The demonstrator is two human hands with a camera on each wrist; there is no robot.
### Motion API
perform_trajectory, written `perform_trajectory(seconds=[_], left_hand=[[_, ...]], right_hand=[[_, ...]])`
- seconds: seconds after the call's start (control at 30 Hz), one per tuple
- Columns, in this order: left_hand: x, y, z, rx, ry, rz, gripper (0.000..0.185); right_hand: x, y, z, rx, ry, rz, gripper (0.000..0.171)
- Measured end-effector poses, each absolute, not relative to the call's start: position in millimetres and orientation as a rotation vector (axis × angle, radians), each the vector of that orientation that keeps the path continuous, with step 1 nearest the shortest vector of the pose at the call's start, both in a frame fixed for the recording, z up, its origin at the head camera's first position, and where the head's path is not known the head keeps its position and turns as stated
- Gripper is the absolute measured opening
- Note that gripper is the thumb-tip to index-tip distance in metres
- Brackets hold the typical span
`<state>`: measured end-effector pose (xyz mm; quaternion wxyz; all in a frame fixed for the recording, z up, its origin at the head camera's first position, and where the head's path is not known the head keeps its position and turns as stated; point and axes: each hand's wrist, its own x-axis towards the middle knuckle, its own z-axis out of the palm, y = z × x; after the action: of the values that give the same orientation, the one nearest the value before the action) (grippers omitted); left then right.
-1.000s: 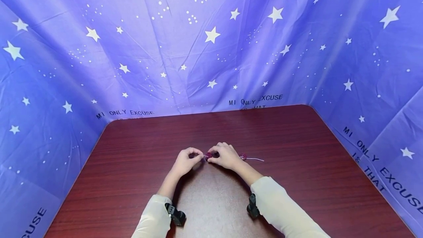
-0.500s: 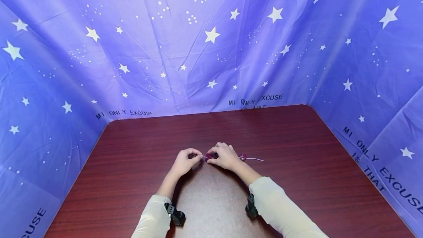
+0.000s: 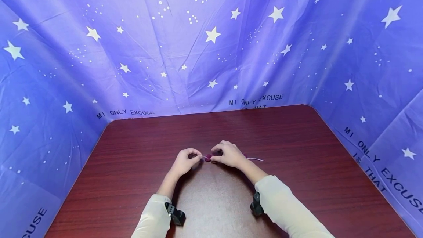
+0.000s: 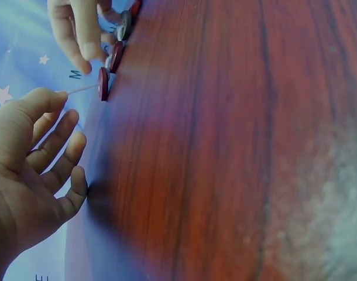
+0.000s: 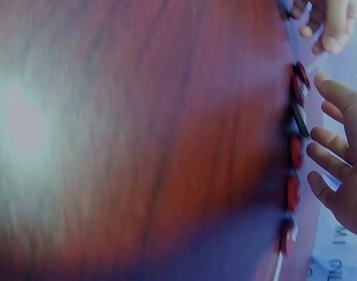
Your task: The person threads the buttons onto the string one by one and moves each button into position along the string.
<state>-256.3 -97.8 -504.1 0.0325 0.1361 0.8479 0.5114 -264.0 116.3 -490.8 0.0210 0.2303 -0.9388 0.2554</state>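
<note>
A row of flat round buttons, mostly dark red, is strung on a thin white string (image 3: 257,159) on the table. My left hand (image 3: 185,161) pinches the string's left end between thumb and forefinger. It runs taut to the first dark red button (image 4: 103,84), which stands on edge. Behind that come another red button (image 4: 116,57) and a dark grey-green one (image 5: 299,120). My right hand (image 3: 229,155) is over the row with fingers spread and loosely bent, thumb tip near the first button. In the right wrist view its fingers are apart from the buttons.
The dark red-brown wooden table (image 3: 148,135) reaches back to a purple-blue curtain (image 3: 185,47) with white stars. At the right end of the row, the string's tail lies loose. Black wrist cameras (image 3: 175,214) sit on both sleeves.
My right hand has loosened its fingers from the first button and shifted slightly right, showing more of that button and covering the one at the row's right end. The left hand stays nearly still.
</note>
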Motion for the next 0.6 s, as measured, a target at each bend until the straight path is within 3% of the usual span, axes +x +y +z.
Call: perform_trajectory(seconds=[0.6], left_hand=[[-255, -102, -503, 0.371, 2.673, 1.461, 0.004]], right_hand=[[-262, 210, -482, 0.685, -2.938, 0.791, 0.015]])
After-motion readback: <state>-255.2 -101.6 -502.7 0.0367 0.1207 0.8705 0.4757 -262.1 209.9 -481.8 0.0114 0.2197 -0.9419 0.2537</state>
